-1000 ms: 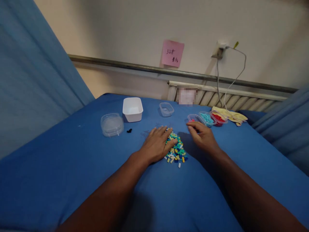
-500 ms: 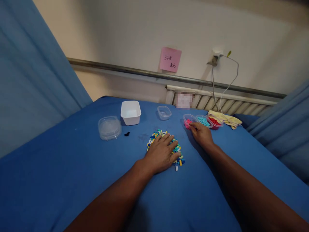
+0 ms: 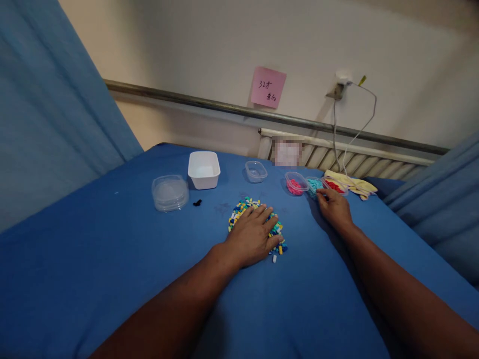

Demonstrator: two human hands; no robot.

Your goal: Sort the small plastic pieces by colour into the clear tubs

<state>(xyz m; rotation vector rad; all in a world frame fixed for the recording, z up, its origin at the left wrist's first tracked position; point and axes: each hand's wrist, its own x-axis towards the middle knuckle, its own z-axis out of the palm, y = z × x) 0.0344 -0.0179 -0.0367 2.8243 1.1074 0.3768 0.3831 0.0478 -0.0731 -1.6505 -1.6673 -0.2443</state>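
My left hand [image 3: 254,234] lies flat with fingers spread on a heap of small capsule-like pieces [image 3: 277,229] in blue, yellow, white and teal. One white piece [image 3: 274,259] lies just below the heap. My right hand [image 3: 335,207] has its thumb and fingers pinched together at the near edge of a clear tub of light blue pieces [image 3: 315,185]; what the fingertips hold is hidden. Left of it stands a clear tub of pink pieces [image 3: 295,187]. A tub of red pieces [image 3: 334,187] sits behind my right hand, partly covered by it.
A white tub [image 3: 204,170], an empty clear tub [image 3: 256,172] and stacked clear lids or tubs [image 3: 170,193] stand farther back on the blue sheet [image 3: 149,264]. A small black item [image 3: 197,203] lies nearby. A yellow cloth [image 3: 352,183] lies at the right, below a hanging cable [image 3: 364,124].
My right hand has moved right, from the tub of pink pieces to the tub of light blue pieces. My left hand stays on the heap. The view has shifted slightly.
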